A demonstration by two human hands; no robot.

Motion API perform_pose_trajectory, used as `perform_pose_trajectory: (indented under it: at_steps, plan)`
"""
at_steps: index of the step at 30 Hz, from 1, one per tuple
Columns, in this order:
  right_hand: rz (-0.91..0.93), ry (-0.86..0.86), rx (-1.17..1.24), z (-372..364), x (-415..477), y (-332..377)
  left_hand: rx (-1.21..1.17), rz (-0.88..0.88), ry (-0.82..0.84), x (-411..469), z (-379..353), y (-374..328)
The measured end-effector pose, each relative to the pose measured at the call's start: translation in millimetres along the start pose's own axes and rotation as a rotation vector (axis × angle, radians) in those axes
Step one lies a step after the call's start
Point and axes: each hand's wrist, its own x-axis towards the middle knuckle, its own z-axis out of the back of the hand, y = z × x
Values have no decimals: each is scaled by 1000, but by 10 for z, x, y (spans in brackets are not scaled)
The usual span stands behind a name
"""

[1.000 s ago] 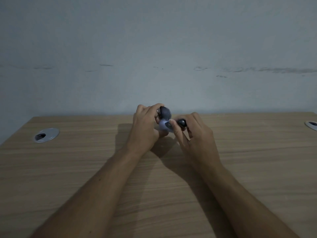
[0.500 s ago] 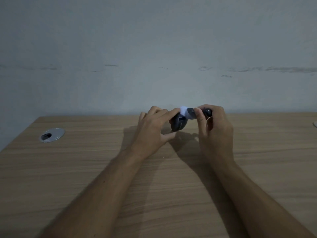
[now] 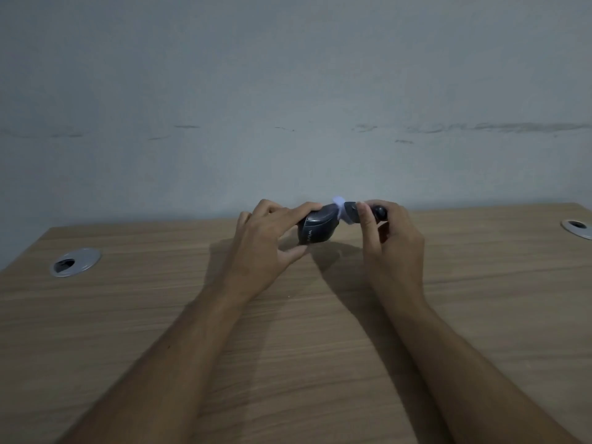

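A dark computer mouse [image 3: 315, 229] is held just above the wooden desk [image 3: 128, 315] near its far edge. My left hand [image 3: 269, 245] grips the mouse between forefinger on top and thumb below. My right hand [image 3: 389, 241] pinches a small dark tool [image 3: 379, 211] whose tip carries a white wad [image 3: 341, 208]. The wad touches the mouse's right end. Much of the tool is hidden by my fingers.
A round metal cable grommet [image 3: 75, 261] sits in the desk at the left, another grommet [image 3: 578, 228] at the right edge. A pale wall [image 3: 288, 91] rises directly behind the desk's far edge.
Both hands shifted right and slightly up. The mouse turned in my left hand, showing its top now. The white wad moved from below the mouse to its right end.
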Motion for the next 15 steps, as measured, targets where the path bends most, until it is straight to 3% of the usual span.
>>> perform_pose_trajectory:
  at_steps: [5, 10, 15]
  plan:
    - [201, 97, 35, -61, -162, 215, -254, 323, 23, 11, -75, -71]
    - [-33, 7, 46, -54, -41, 50, -614, 416, 0, 34, -119, -97]
    - [63, 112, 93, -38, -135, 158, -759, 528, -13, 36, -106, -100]
